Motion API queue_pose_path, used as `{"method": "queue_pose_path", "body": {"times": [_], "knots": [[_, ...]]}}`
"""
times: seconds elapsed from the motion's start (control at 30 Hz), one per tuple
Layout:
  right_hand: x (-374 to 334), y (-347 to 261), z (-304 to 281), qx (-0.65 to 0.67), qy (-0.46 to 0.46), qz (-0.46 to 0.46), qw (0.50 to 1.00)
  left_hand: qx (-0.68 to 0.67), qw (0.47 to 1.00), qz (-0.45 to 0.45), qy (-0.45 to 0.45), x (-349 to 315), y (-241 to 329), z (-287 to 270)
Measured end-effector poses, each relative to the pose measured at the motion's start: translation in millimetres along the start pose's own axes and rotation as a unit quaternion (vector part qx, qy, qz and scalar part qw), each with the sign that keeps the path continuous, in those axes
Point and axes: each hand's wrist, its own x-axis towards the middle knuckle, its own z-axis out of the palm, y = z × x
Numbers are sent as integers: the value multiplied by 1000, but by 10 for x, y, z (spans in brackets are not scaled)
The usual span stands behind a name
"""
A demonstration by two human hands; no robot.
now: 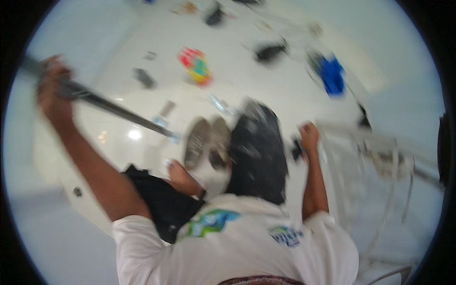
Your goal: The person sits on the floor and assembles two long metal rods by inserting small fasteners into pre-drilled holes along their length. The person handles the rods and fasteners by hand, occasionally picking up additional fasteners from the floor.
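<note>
Dark grey, the long pole [121, 112] is slanting rightward from the left hand [55, 90] — which is gripping it near its visible upper-left end — toward the shoes [196, 145], while the farther right hand [309, 136] is showing curled fingers, contents impossible to tell.

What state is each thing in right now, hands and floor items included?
Left hand: grip closed around the pole.
Dark pole: held, slanting.
Right hand: fingers look curled; too blurred to tell whether it holds anything.
Shoes: side by side on the floor.
Multicoloured item: lying on the floor.
Blue item: crumpled-looking, blurred.
</note>
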Motion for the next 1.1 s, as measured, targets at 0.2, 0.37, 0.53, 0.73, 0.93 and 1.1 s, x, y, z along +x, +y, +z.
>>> {"method": "queue_pose_path", "body": {"times": [0.2,0.37,0.53,0.73,0.93,1.1], "knots": [[575,-3906,-572,345,3,-232,909,-288,890,-306,175,507,956,833],[456,-6160,-377,414,-90,-431,797,-302,877,-328,179,604,1152,570],[341,-7046,-88,437,-7,-472,766,-271,879,-342,191,574,1121,689],[152,-7209,51,408,-35,-463,787,-286,879,-318,211,516,1095,651],[65,-7214,80,374,-16,-475,796,-244,888,-320,221,515,1090,579],[88,-7238,142,408,-13,-463,787,-258,878,-332,229,534,1102,605]]}}
